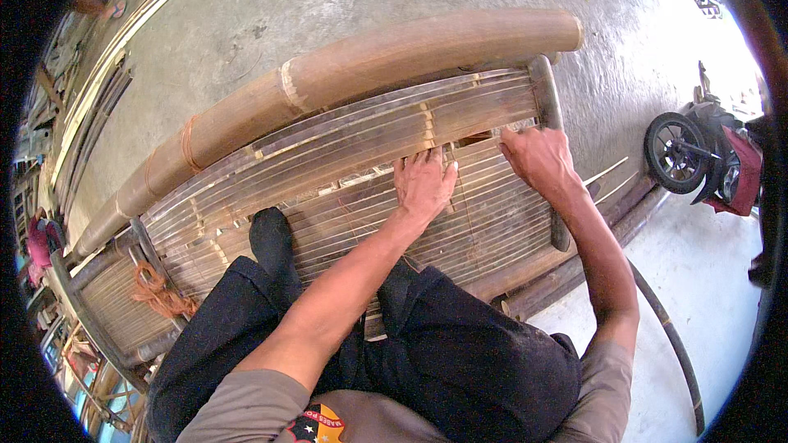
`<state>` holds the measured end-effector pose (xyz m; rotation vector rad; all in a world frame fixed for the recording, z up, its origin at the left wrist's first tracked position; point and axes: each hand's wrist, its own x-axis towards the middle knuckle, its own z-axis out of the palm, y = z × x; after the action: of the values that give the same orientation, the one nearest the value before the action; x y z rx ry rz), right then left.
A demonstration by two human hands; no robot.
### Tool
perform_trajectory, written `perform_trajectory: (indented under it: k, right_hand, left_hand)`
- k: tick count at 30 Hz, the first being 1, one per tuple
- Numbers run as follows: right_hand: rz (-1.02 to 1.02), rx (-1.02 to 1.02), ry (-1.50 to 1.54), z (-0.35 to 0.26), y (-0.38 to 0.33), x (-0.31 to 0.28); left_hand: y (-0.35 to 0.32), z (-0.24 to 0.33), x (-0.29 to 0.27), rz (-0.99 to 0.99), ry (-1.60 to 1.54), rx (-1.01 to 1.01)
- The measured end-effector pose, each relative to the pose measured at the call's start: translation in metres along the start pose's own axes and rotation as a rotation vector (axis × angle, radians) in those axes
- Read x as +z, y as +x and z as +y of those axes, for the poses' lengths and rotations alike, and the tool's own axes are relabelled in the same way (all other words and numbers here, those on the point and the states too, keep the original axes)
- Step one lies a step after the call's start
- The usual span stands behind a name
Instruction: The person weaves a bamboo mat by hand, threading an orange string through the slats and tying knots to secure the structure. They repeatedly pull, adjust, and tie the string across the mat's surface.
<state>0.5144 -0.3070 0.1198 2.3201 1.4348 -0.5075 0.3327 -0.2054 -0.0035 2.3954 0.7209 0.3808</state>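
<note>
A bamboo bench frame with a seat of many thin bamboo slats (pixel 505 197) lies under me. My left hand (pixel 423 183) rests on the slats with its fingers stretched out, beside a narrow gap between them. To the right, my right hand (pixel 539 160) is closed in a fist at the far end of that gap, near the dark end crosspiece (pixel 546 94). Whatever its fingers hold is hidden. A thick bamboo pole (pixel 427 43) runs along the frame's far side. My dark-covered foot (pixel 272 239) stands on the slats left of my left hand.
A bundle of orange cord (pixel 156 289) lies at the frame's left. Long bamboo poles (pixel 156 12) lie on the concrete floor at far left. A motorbike (pixel 706 156) stands at right, and a curved dark pole (pixel 671 340) lies nearer. A person in pink (pixel 39 244) appears at the left rim.
</note>
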Motion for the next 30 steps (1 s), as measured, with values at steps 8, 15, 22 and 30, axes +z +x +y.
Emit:
perform_trajectory:
  k: [8, 15, 22, 30]
  right_hand:
    - [0.188, 0.16, 0.584, -0.033, 0.006, 0.057]
    - [0.29, 0.3, 1.03, -0.055, 0.014, 0.102]
    - [0.205, 0.356, 1.484, -0.077, 0.022, 0.118]
    - [0.179, 0.3, 1.396, -0.077, -0.001, 0.125]
  left_hand:
    - [0.021, 0.018, 0.007, -0.312, 0.025, -0.428]
    - [0.011, 0.014, 0.005, -0.172, -0.131, -0.44]
    - [0.002, 0.006, 0.0, -0.056, -0.498, -0.285]
    - [0.008, -0.01, -0.01, -0.357, -0.318, -0.16]
